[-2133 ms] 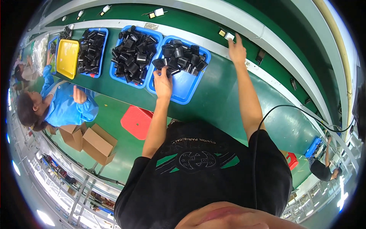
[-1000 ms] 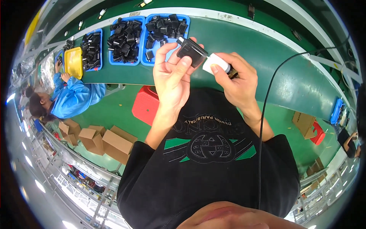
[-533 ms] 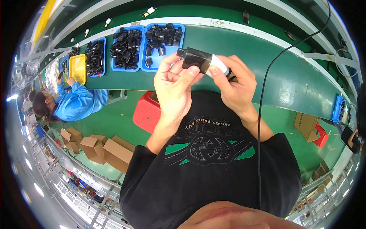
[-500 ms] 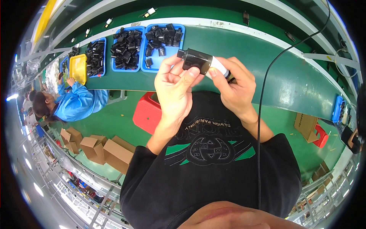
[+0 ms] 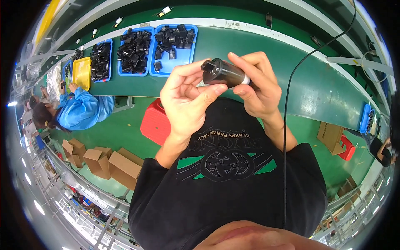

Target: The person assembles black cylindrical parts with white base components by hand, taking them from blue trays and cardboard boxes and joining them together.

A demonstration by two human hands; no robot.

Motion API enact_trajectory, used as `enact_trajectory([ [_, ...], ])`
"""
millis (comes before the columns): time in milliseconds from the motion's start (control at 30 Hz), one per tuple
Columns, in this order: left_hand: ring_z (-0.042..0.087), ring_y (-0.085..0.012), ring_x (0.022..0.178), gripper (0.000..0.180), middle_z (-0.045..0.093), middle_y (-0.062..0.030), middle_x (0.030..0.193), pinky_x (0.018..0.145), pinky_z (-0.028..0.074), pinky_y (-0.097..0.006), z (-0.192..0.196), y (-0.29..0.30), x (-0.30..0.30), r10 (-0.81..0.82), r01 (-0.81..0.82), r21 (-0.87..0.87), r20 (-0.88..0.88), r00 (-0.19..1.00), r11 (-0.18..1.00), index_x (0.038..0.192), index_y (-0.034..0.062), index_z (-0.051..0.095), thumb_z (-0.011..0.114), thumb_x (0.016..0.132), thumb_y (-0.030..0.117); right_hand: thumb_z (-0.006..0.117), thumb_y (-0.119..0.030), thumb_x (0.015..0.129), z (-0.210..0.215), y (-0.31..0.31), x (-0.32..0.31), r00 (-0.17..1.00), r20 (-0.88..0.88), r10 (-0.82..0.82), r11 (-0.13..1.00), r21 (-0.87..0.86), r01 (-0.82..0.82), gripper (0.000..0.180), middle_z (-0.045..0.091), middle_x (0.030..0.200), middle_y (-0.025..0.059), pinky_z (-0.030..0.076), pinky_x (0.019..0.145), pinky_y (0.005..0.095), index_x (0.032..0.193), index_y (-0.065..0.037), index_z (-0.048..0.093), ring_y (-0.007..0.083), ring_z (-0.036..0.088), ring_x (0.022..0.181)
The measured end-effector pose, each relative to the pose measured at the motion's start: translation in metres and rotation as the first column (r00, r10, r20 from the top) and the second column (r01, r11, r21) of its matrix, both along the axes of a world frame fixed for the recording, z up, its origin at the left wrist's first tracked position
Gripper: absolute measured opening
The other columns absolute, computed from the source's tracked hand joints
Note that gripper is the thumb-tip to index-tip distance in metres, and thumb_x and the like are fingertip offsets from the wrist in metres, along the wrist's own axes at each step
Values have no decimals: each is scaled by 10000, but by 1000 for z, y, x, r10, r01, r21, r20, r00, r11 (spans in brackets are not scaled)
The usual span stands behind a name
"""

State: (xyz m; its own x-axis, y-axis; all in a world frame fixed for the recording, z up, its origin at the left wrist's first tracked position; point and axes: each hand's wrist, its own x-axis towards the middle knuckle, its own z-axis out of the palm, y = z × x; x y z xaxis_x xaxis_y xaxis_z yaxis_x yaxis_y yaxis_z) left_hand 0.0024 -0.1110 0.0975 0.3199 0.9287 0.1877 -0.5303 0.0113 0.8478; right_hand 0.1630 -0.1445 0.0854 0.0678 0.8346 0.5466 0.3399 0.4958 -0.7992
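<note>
While we hold it up in both hands, off the green bench (image 5: 237, 43), the black shell (image 5: 223, 74) lies tilted, prong-like end up toward our L. It's glossy, dark & rounded, body a bit see-through where light catches it; a bit of white piece (image 5: 246, 79) shows at its R end, the rest hidden. Our L hand (image 5: 185, 92) has its grip closed on the shell, thumb below, fingers behind. Our R hand (image 5: 259, 85) has its grip round the white end, thumb & forefinger apart on either side.

On the bench, to our L, we've a blue tray (image 5: 180, 63) part-filled w/ black shells, bare toward us; just beside it, a fuller blue tray (image 5: 134, 74), then another (image 5: 110, 58), & a yellow tray (image 5: 81, 75) next to that. Beyond the white rail (image 5: 208, 22) we see a few white plugs (image 5: 165, 11) on a green strip. A black cable (image 5: 291, 79) hangs on our R. Down on the green floor (image 5: 125, 139): red stool (image 5: 156, 123), open cartons (image 5: 124, 168). Co-worker in blue (image 5: 85, 113) sits far L.
</note>
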Motion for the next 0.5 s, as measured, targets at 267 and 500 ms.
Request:
enact_trajectory([
  [267,672,-293,889,415,685,-179,942,764,544,-332,32,-7,0,261,0,547,-398,880,837,1014,-75,650,725,609,-133,816,-165,616,-31,9,5,810,-507,296,947,47,-317,512,654,977,157,528,797,326,1056,45,661,247,645,901],
  [500,675,-284,860,448,689,-152,948,746,548,-325,35,-7,-1,260,58,604,-425,867,795,990,-58,665,705,553,-149,788,-235,668,-41,10,9,794,-485,367,929,150,-338,470,651,975,170,546,747,328,1017,59,671,250,649,879],
])
